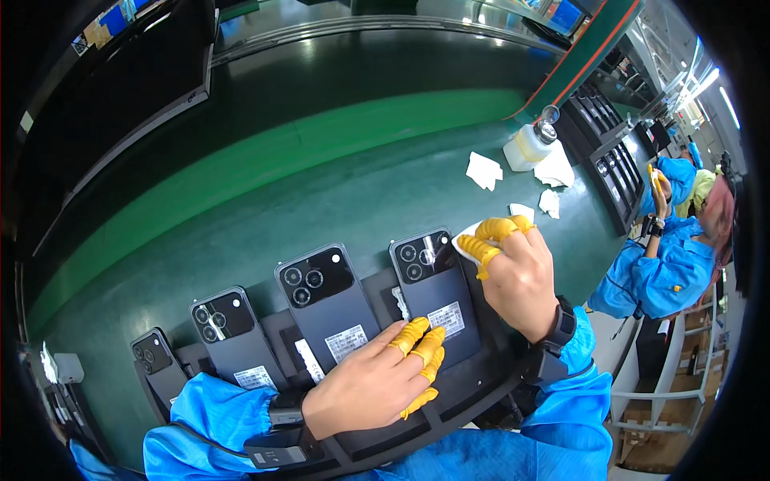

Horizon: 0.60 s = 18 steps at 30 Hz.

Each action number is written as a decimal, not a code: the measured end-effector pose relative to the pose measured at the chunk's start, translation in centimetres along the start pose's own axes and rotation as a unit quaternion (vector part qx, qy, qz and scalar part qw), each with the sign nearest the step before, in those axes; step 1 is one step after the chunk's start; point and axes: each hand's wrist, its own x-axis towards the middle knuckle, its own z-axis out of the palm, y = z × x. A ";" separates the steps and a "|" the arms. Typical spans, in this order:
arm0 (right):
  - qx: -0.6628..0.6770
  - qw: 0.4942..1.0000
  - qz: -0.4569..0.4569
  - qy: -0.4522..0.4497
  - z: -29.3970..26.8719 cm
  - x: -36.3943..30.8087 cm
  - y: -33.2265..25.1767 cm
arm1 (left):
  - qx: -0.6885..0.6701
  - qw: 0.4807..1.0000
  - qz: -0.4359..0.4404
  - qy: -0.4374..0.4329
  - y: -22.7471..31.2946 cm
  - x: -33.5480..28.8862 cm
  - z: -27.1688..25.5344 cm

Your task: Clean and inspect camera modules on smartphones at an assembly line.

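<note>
Several dark phones with triple-lens camera blocks stand in a row in a black slotted tray (pixel 488 379), backs toward me. My left hand (pixel 373 377), in yellow finger cots, lies with its fingers extended over the lower back of the rightmost phone (pixel 446 293), beside its white printed label. In my right hand (pixel 517 272), also with yellow finger cots, a folded white wipe (pixel 468 240) is pinched at the upper right corner of that phone, by its camera block. Left of it is another large phone (pixel 325 276), then a smaller-looking phone (pixel 237 325) and the leftmost phone (pixel 156 357).
A white dispenser bottle (pixel 525 150) with a metal top stands on the green bench (pixel 265 212). White wipes (pixel 484 171) lie beside it. Black trays (pixel 613 188) holding phones are at the back right. A person in blue (pixel 670 248) works at the right.
</note>
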 end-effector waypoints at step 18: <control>0.102 0.995 -0.021 0.001 0.3 1.9 -0.7 | -0.003 1.000 0.002 -0.009 -0.1 -0.3 0.2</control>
